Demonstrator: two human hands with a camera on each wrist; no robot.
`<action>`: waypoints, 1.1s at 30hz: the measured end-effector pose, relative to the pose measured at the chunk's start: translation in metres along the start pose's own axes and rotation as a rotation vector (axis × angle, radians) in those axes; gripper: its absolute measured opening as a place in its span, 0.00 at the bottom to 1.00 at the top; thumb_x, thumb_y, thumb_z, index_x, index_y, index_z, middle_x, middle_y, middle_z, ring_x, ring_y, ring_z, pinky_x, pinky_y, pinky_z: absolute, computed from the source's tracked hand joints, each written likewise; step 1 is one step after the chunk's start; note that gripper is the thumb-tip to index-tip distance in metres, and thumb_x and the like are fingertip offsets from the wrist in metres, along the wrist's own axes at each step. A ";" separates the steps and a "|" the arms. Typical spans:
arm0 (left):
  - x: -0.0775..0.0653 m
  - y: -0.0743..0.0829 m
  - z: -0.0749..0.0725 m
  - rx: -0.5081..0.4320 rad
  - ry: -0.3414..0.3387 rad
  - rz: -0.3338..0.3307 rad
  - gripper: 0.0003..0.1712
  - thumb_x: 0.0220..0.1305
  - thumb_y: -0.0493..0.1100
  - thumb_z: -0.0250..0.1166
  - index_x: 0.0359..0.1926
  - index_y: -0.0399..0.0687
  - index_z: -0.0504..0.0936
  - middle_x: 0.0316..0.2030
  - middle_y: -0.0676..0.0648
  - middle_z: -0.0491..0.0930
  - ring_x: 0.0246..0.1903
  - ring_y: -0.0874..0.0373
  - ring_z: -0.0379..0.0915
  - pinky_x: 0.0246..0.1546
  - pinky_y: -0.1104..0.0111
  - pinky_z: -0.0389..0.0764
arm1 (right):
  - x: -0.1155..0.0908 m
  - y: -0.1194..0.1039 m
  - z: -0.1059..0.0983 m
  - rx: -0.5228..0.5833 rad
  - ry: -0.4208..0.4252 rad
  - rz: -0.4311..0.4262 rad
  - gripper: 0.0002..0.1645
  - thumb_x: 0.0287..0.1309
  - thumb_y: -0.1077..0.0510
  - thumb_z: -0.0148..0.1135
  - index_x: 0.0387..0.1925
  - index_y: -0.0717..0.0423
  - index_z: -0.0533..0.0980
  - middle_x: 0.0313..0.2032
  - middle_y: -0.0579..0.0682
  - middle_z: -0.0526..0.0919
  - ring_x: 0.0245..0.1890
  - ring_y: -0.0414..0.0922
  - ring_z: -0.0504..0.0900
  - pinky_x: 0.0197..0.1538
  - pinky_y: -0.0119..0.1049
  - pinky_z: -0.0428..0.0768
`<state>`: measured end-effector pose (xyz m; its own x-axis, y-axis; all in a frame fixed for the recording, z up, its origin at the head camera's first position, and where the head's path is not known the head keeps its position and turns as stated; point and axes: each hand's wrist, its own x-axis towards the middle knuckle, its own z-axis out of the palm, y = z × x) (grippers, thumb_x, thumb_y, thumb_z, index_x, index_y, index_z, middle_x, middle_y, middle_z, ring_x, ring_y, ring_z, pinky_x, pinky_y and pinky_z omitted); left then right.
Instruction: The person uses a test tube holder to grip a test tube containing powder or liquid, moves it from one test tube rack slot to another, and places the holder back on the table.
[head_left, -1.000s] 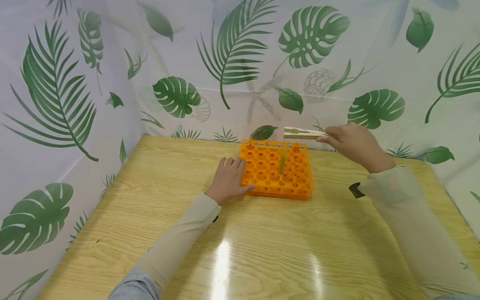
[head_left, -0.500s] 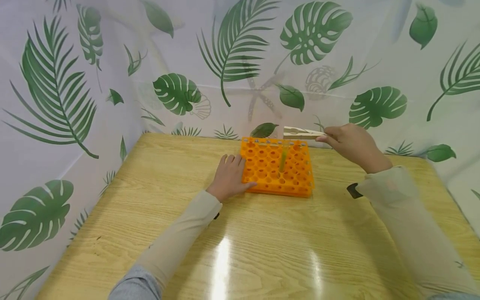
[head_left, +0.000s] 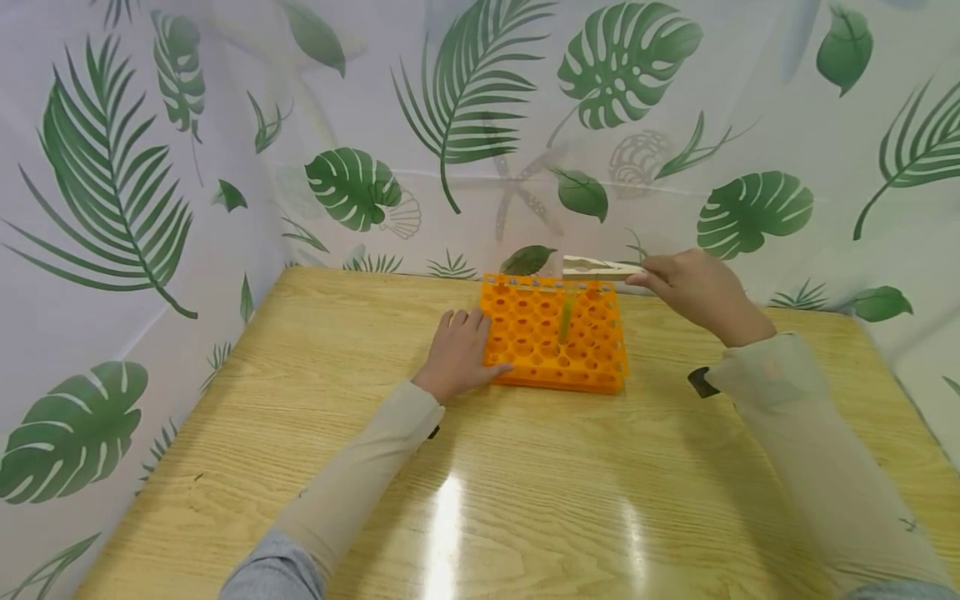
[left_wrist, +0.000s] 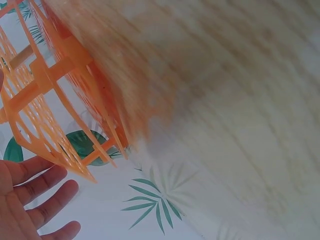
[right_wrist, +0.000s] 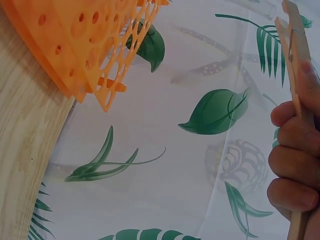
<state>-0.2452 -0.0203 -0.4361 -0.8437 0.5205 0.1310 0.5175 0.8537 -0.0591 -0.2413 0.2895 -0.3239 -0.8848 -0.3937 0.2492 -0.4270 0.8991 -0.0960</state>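
An orange rack (head_left: 558, 383) is standing near the far edge of the wooden surface (head_left: 337, 467), slightly toward four o'clock from the head view's middle. At the rack's nine o'clock, the left hand (head_left: 459, 354) is touching its side, fingers spread. At two o'clock, the right hand (head_left: 697, 292) is gripping a wooden clamp (head_left: 596, 268), which is pointing toward nine. A tube (head_left: 566, 317) of yellow-green liquid is showing below the clamp's tip, against the rack; I cannot tell whether it is sitting in a hole.

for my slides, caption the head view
Left hand touches an orange rack; right hand grips a wooden clamp.
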 end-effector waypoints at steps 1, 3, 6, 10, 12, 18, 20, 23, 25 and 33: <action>0.000 0.000 0.000 -0.003 -0.003 -0.003 0.46 0.56 0.74 0.53 0.59 0.39 0.70 0.54 0.43 0.71 0.53 0.47 0.68 0.63 0.52 0.62 | 0.000 0.000 0.000 0.001 0.003 -0.003 0.20 0.62 0.48 0.57 0.19 0.53 0.67 0.12 0.46 0.60 0.13 0.42 0.60 0.25 0.36 0.63; 0.000 0.000 0.000 -0.008 -0.011 -0.006 0.46 0.56 0.74 0.53 0.60 0.40 0.69 0.54 0.43 0.71 0.53 0.47 0.68 0.63 0.52 0.62 | 0.001 0.000 0.001 0.006 0.005 -0.003 0.20 0.62 0.48 0.57 0.19 0.53 0.67 0.12 0.46 0.60 0.13 0.42 0.60 0.25 0.36 0.63; 0.000 0.000 0.001 -0.016 -0.021 -0.010 0.46 0.57 0.73 0.53 0.60 0.40 0.69 0.54 0.43 0.70 0.53 0.47 0.67 0.63 0.52 0.61 | 0.000 -0.001 0.002 0.005 0.002 -0.005 0.20 0.62 0.47 0.57 0.19 0.53 0.67 0.12 0.46 0.60 0.13 0.42 0.60 0.25 0.36 0.63; -0.001 0.001 0.000 -0.021 -0.018 -0.011 0.46 0.57 0.73 0.54 0.60 0.40 0.69 0.55 0.43 0.71 0.53 0.47 0.68 0.63 0.52 0.62 | 0.000 -0.002 0.002 -0.008 -0.008 -0.004 0.20 0.61 0.47 0.57 0.20 0.53 0.68 0.12 0.46 0.61 0.14 0.43 0.61 0.26 0.37 0.64; -0.001 0.001 -0.001 -0.020 -0.019 -0.012 0.47 0.57 0.73 0.53 0.61 0.39 0.69 0.56 0.43 0.71 0.54 0.47 0.68 0.63 0.52 0.62 | 0.000 -0.003 0.003 -0.009 -0.017 0.005 0.21 0.61 0.46 0.57 0.19 0.54 0.67 0.12 0.46 0.60 0.14 0.43 0.61 0.26 0.37 0.63; 0.000 0.001 -0.002 -0.011 -0.031 -0.017 0.47 0.57 0.73 0.53 0.61 0.40 0.68 0.56 0.43 0.70 0.54 0.47 0.67 0.63 0.52 0.61 | 0.001 -0.003 0.005 0.005 -0.030 0.021 0.22 0.61 0.46 0.57 0.18 0.53 0.65 0.12 0.45 0.58 0.14 0.43 0.60 0.26 0.36 0.62; 0.000 0.001 -0.001 -0.014 -0.027 -0.019 0.47 0.57 0.73 0.53 0.61 0.40 0.68 0.55 0.43 0.70 0.54 0.47 0.67 0.63 0.52 0.61 | 0.002 -0.003 0.007 0.012 -0.030 0.014 0.22 0.61 0.47 0.57 0.18 0.53 0.65 0.12 0.44 0.57 0.14 0.42 0.59 0.26 0.36 0.62; 0.000 0.001 -0.001 -0.019 -0.021 -0.019 0.47 0.56 0.73 0.54 0.61 0.40 0.69 0.55 0.43 0.70 0.54 0.47 0.67 0.63 0.52 0.61 | 0.002 -0.002 0.008 0.019 -0.033 -0.012 0.21 0.62 0.47 0.56 0.19 0.53 0.66 0.12 0.44 0.57 0.14 0.42 0.59 0.27 0.36 0.63; 0.000 0.000 0.000 -0.021 -0.016 -0.018 0.47 0.56 0.73 0.54 0.61 0.40 0.69 0.55 0.43 0.70 0.54 0.47 0.67 0.63 0.52 0.61 | 0.002 -0.001 0.009 0.023 -0.042 -0.022 0.20 0.63 0.46 0.55 0.20 0.53 0.67 0.13 0.44 0.57 0.15 0.41 0.59 0.27 0.37 0.63; -0.001 0.000 0.000 -0.036 -0.007 -0.011 0.46 0.56 0.73 0.54 0.60 0.40 0.69 0.54 0.43 0.70 0.53 0.47 0.67 0.63 0.52 0.61 | 0.000 -0.002 0.014 0.025 -0.044 -0.036 0.21 0.64 0.46 0.54 0.20 0.53 0.66 0.13 0.44 0.55 0.14 0.41 0.57 0.27 0.36 0.64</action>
<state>-0.2443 -0.0208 -0.4366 -0.8505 0.5110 0.1249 0.5124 0.8584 -0.0224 -0.2435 0.2853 -0.3370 -0.8758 -0.4343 0.2107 -0.4629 0.8794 -0.1115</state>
